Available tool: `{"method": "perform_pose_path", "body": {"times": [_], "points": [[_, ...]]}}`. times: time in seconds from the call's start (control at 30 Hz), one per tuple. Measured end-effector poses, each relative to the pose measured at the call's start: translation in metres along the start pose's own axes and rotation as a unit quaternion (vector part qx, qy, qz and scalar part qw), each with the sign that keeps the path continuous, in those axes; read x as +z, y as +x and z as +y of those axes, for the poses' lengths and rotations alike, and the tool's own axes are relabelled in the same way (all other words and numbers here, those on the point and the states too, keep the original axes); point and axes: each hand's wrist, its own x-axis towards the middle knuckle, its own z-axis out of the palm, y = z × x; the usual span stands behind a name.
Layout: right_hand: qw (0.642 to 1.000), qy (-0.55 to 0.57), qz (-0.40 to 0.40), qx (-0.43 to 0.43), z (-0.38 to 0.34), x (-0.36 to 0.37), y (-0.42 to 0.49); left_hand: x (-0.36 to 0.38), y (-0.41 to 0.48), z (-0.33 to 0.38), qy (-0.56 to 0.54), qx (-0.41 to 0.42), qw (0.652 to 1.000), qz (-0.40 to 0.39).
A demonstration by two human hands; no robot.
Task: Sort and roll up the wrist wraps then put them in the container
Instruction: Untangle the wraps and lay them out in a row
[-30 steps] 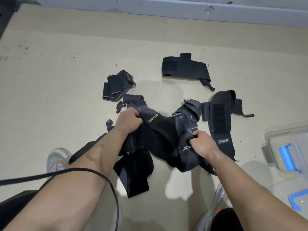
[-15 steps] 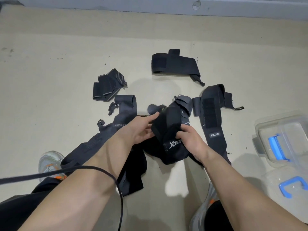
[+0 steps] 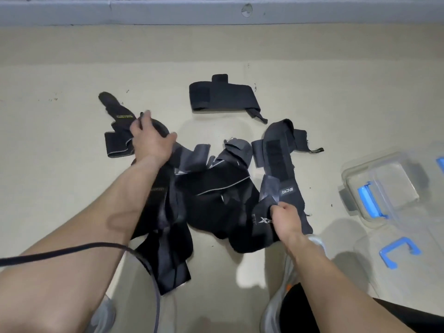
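Several black wrist wraps lie tangled in a pile (image 3: 216, 195) on the beige floor in front of me. My left hand (image 3: 150, 138) is at the pile's upper left, closed on a black wrap with yellow lettering (image 3: 117, 111) that stretches away to the far left. My right hand (image 3: 286, 217) pinches the edge of a black wrap with a white X logo (image 3: 262, 221) at the pile's right. A folded wrap (image 3: 223, 97) lies apart at the back. Another long wrap (image 3: 281, 159) lies right of the pile. The clear container (image 3: 382, 186) with blue latches stands at the right.
The container's clear lid (image 3: 408, 260) with a blue handle lies on the floor in front of it. A grey wall base (image 3: 216, 10) runs along the back. My shoes (image 3: 283, 294) are near the bottom edge, and a black cable (image 3: 72, 251) crosses my left forearm.
My left hand has swung from the pile's middle out to the upper left, pulling the yellow-lettered wrap with it. My right hand stayed low on the X-logo wrap, and the bunched wrap has spread out.
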Motion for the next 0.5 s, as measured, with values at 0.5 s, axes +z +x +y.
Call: {"method": "perform_pose_path", "body": {"times": [0.5], "points": [[0.992, 0.084, -0.004, -0.095, -0.033, 0.018, 0.031, 0.133, -0.038, 0.046, -0.165, -0.102, 0.96, -0.201]]}}
